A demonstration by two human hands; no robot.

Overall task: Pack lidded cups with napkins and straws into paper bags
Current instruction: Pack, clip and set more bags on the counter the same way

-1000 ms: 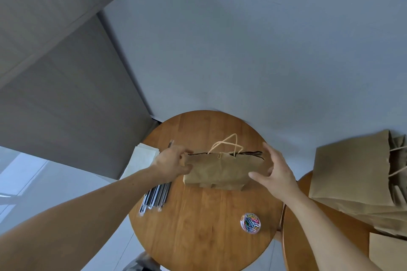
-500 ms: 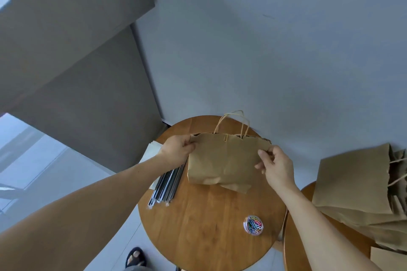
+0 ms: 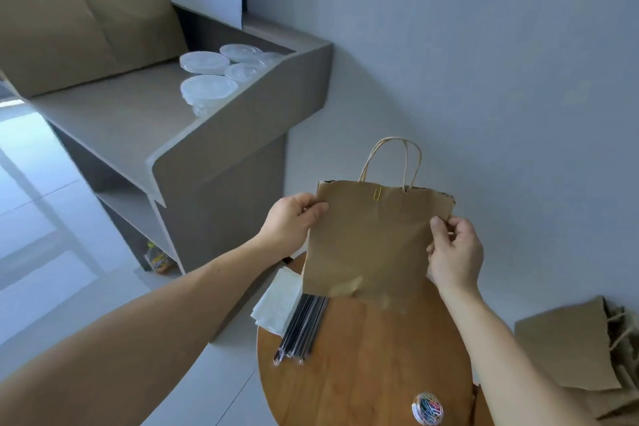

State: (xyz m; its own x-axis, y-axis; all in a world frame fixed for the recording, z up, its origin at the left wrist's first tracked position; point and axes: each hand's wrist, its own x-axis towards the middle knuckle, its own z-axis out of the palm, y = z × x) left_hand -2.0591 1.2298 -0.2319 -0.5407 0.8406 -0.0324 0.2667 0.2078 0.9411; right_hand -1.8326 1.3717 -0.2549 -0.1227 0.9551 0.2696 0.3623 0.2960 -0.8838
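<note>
A brown paper bag [image 3: 373, 239] with twine handles and a yellow paper clip at its top edge hangs in the air above the round wooden table [image 3: 366, 367]. My left hand [image 3: 294, 221] pinches its upper left edge. My right hand [image 3: 453, 252] grips its right edge. A bundle of wrapped black straws [image 3: 302, 330] lies on the table's left side beside white napkins [image 3: 278, 301]. Several clear lidded cups [image 3: 207, 86] stand on the grey counter at the upper left. What is inside the bag is hidden.
A small round tub of coloured paper clips [image 3: 427, 408] sits near the table's front edge. A pile of flat paper bags [image 3: 570, 346] lies on a second table at the right. The grey counter [image 3: 145, 135] with shelves stands left; a grey wall is behind.
Both hands have lifted the bag from the table top and hold it higher, upright. The view has swung up and left, bringing the counter with cups into sight.
</note>
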